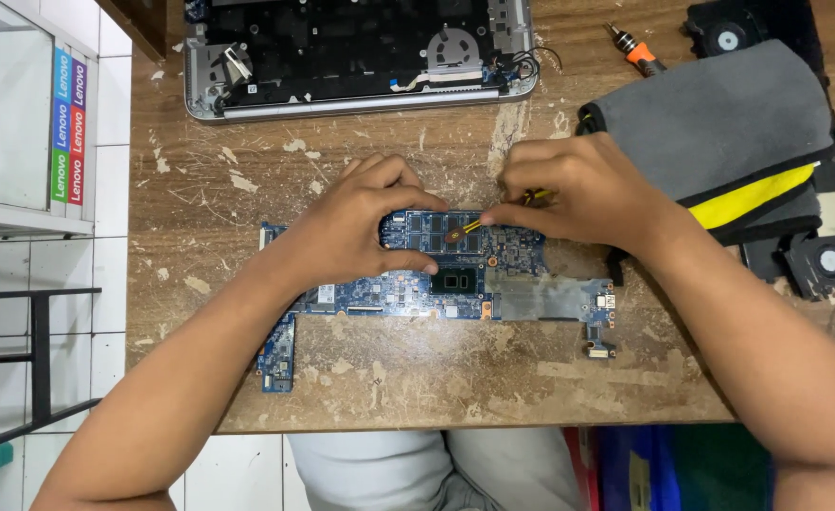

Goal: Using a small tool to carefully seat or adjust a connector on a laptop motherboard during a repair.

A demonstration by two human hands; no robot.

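Observation:
A blue laptop motherboard (408, 289) lies flat on the worn wooden table (436, 378). My left hand (361, 222) grips the board's upper left part, thumb near the dark square chip (455, 281). My right hand (578, 189) holds a thin yellow tool (474, 225), its tip touching a small round copper-coloured spot on the board among the memory chips.
An opened silver laptop base (356, 57) with a fan sits at the table's far edge. A grey and yellow cloth pouch (730, 142) lies at right, with an orange-handled screwdriver (637, 52) and black fans (829, 260) beside it. White shelf at left.

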